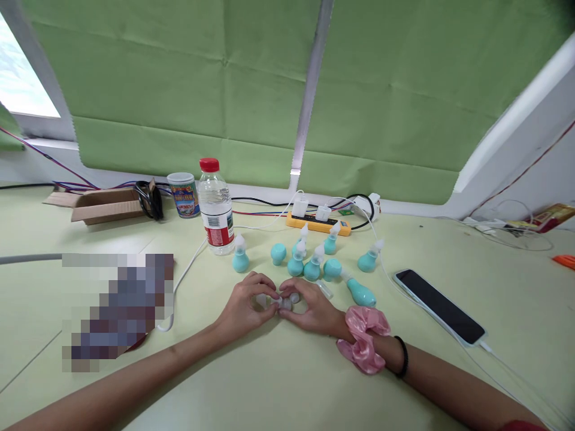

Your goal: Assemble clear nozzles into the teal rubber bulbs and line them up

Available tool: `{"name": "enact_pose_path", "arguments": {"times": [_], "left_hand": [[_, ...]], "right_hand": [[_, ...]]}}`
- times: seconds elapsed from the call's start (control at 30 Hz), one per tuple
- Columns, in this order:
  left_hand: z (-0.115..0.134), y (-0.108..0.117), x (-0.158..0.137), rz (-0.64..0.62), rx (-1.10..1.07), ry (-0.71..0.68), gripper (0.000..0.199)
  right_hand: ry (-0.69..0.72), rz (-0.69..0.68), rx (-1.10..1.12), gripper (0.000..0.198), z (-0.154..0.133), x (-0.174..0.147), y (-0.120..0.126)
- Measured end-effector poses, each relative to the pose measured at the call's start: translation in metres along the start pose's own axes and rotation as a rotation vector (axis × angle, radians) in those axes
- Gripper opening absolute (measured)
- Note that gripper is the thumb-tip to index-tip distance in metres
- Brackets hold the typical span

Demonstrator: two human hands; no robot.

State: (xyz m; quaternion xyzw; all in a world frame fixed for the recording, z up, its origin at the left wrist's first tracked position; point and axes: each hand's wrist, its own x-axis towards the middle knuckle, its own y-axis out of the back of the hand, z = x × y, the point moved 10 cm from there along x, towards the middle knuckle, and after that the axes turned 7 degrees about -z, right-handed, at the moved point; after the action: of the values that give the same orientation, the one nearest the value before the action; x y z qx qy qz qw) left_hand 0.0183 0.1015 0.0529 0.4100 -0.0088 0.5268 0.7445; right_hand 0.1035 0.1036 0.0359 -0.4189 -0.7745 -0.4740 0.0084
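My left hand (250,300) and my right hand (309,303) meet low over the table, thumbs and fingertips pinched together. Between them are small clear plastic nozzle parts (279,303), partly covered by my fingers. Another translucent piece (294,297) shows within the curl of my right hand. Just beyond my hands stand several teal squeeze-bulb nasal aspirators (241,258) with clear tips. Two bare teal bulbs (278,254) are among them. One teal aspirator (362,293) lies on its side right of my right hand, near a clear tube piece (324,290).
A water bottle (216,209) with a red cap and a printed can (184,197) stand behind on the left, near an open cardboard box (110,206). Farther back is a yellow power strip (318,224). A phone (440,305) on a white cable lies right. A blurred-out item (121,311) lies left.
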Motion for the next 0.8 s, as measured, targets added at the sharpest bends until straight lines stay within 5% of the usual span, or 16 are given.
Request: {"name": "enact_pose_path", "arguments": {"times": [0.8], "left_hand": [[-0.0038, -0.0064, -0.0001, -0.059, 0.026, 0.033, 0.015]], "right_hand": [[0.049, -0.018, -0.044, 0.012, -0.0086, 0.0033, 0.0012]]}}
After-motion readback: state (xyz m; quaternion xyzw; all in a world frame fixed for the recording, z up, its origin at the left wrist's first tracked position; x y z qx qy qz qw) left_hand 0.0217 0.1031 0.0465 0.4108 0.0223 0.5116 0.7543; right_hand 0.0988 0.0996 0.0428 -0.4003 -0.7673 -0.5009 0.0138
